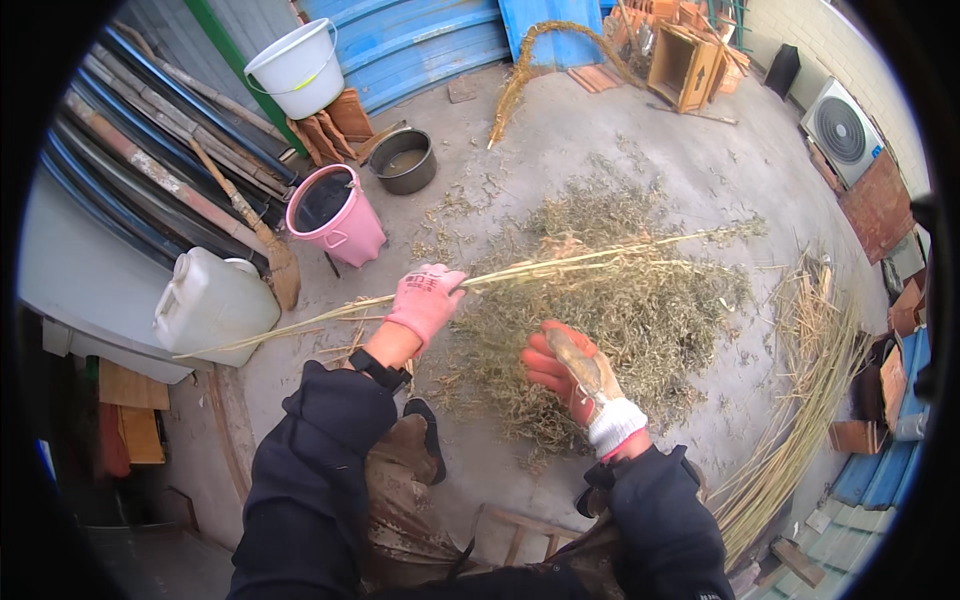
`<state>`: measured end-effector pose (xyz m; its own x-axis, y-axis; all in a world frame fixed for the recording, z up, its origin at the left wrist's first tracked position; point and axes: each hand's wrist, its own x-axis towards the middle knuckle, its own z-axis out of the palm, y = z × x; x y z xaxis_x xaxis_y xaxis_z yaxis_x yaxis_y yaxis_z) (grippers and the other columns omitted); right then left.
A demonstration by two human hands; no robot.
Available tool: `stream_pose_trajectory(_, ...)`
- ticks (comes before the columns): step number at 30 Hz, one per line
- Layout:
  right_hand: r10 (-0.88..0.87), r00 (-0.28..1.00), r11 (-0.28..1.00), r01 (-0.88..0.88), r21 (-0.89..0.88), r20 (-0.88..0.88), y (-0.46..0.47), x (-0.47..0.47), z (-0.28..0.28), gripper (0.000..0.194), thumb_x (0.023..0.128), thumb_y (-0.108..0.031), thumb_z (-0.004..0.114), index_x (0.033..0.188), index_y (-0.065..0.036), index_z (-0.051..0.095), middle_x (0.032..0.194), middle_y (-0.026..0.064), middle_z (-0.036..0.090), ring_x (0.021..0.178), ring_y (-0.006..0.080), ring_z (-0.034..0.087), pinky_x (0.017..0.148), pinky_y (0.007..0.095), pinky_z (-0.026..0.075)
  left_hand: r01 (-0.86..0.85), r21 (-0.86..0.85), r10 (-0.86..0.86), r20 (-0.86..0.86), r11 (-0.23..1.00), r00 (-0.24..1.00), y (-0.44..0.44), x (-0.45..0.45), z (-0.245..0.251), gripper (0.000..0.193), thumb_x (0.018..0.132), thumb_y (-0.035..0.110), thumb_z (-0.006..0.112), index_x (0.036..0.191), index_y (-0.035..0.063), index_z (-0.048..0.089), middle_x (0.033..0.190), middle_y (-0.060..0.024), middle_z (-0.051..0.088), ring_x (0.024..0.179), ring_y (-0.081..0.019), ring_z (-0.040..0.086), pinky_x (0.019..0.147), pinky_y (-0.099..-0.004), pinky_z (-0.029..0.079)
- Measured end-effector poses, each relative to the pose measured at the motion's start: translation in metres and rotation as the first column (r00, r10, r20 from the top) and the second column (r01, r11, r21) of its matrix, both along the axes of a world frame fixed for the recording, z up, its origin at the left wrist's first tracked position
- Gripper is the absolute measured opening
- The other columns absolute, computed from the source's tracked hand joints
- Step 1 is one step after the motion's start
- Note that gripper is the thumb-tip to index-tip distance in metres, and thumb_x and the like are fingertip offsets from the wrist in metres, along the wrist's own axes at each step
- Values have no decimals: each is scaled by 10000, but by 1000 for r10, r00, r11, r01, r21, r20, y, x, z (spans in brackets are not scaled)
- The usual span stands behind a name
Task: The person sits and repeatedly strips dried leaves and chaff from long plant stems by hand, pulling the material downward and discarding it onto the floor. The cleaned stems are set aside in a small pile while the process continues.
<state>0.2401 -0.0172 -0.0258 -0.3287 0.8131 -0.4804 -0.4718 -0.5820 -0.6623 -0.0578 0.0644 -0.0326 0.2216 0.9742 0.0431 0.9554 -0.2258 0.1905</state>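
Note:
My left hand (427,304), in a pink work glove, grips several long dry plant stalks (570,262). They reach across from the lower left to the upper right, with dry leafy bits at the far tips. Over a broad heap of dried leaves (645,330), my right hand (574,375) hangs with its fingers apart. It wears an orange-palmed glove with a white cuff, and nothing shows in its grasp. The heap lies on the concrete floor below both hands. To the right lies a long bundle of bare stalks (802,420).
A pink bucket (352,225) and a black basin (409,180) holding liquid stand at the upper left. Nearby are a white jerrycan (221,307), a broom (279,262) and a white bucket (300,71). An air-conditioner unit (840,131) stands along the right wall, and a wooden box (686,67) at the back.

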Motion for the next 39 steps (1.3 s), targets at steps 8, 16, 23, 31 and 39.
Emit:
stream_pose_trajectory(8, -244, 910, 970, 219, -109, -335, 35, -9, -5, 519, 1057, -368, 656, 1495, -109, 551, 1529, 74, 591, 1379, 227, 578, 1133, 423, 503, 282, 268, -252, -143, 921, 957, -66, 89, 20, 195, 910, 198, 677, 1090, 143, 730, 954, -40, 678, 986, -242, 645, 850, -409, 502)
stream_pose_trajectory(16, -368, 869, 910, 410, 65, -330, 47, 32, 2, 510, 1082, -250, 606, 1524, -31, 481, 1536, 172, 565, 1384, 269, 589, 1185, 513, 454, -2, 277, -116, 411, 961, 904, -47, 23, 47, 459, 934, 334, 738, 1281, 36, 703, 1277, -168, 698, 1243, -377, 613, 1080, -456, 482)
stream_pose_trajectory(23, -389, 839, 896, 441, 56, -381, 56, 52, 9, 563, 1083, -258, 607, 1568, -34, 430, 1589, 177, 508, 1461, 268, 518, 1204, 516, 429, -246, -237, 330, 443, 940, 834, -45, -15, 51, 487, 1004, 383, 652, 1277, -19, 686, 1215, -250, 726, 1140, -413, 681, 1000, -433, 527)
stream_pose_trajectory(31, -438, 803, 861, 504, 67, -403, 60, 56, 14, 599, 1066, -239, 640, 1578, -27, 412, 1624, 183, 461, 1513, 247, 448, 1224, 485, 410, 153, -653, 225, 457, 742, 860, -36, -2, 25, 538, 1033, 435, 609, 1353, 6, 661, 1256, -211, 730, 1132, -326, 685, 1008, -382, 511)
stream_pose_trajectory(39, -381, 871, 907, 417, 54, -310, 56, 65, 24, 532, 1078, -325, 610, 1521, -53, 498, 1473, 206, 612, 1310, 349, 638, 1102, 574, 531, 300, -647, 229, 603, 700, 764, -35, 4, 31, 498, 947, 378, 723, 1277, 6, 730, 1099, -118, 780, 963, -166, 676, 899, -326, 539)
